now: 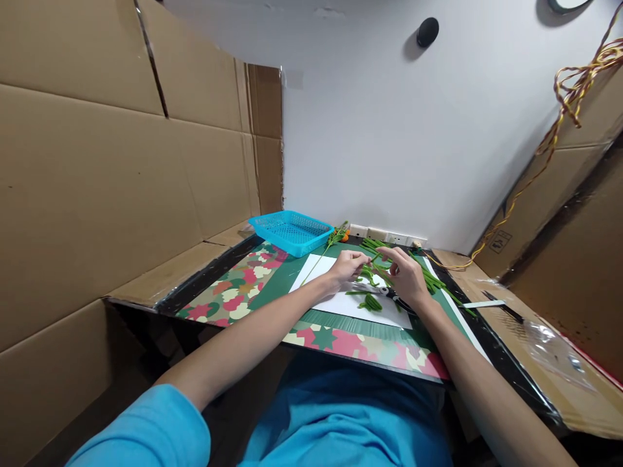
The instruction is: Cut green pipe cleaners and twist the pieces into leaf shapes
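My left hand (349,266) is closed in a pinch on a green pipe cleaner (375,258) above the white paper (335,302). Just to its right, my right hand (405,271) has its fingertips bent around the same pipe cleaner. Bent green pieces (366,277) show below and between the hands. Nearer me on the paper lies a leaf-like bundle of looped green pipe cleaner (372,303). A black-handled cutting tool (384,292), scissors or pliers, lies under my right wrist, which partly hides it.
A blue plastic basket (296,248) stands at the back left. Beside it lies a long-stemmed green and orange flower (335,235). Long green pipe cleaners (433,280) lie behind and right of my right hand. Wall sockets (378,234), a dark pointed tool (506,307) and a plastic bag (555,350) edge the area.
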Demonstrator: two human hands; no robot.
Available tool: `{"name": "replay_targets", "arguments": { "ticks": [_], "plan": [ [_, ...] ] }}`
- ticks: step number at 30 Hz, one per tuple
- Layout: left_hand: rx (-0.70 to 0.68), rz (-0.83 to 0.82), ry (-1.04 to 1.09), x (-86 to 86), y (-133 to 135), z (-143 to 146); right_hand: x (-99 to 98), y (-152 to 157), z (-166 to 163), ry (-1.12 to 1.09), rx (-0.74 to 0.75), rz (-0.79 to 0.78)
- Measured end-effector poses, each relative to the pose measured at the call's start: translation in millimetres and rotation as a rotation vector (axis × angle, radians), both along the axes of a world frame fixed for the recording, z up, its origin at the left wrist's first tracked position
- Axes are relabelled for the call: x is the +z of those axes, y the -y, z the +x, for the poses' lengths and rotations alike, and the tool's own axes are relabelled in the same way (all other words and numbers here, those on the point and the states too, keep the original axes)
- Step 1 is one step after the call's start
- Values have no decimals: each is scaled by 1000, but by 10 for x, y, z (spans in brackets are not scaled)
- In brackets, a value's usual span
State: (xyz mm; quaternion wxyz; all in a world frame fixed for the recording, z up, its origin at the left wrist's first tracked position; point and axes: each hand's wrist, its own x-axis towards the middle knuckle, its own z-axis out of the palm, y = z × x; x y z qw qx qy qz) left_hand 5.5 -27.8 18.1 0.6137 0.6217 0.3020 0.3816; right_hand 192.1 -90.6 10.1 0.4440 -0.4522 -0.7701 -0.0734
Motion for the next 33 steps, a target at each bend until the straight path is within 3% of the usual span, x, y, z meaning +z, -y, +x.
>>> {"name": "replay_targets", "arguments": {
  "ticks": [22,33],
  "plan": [
    [-28,106,7,18,34,-25,-4,0,-15,-16,-34,20],
    [-39,317,-3,16,30,-14,12,-17,-77,-154,5,-60]
  ]
}}
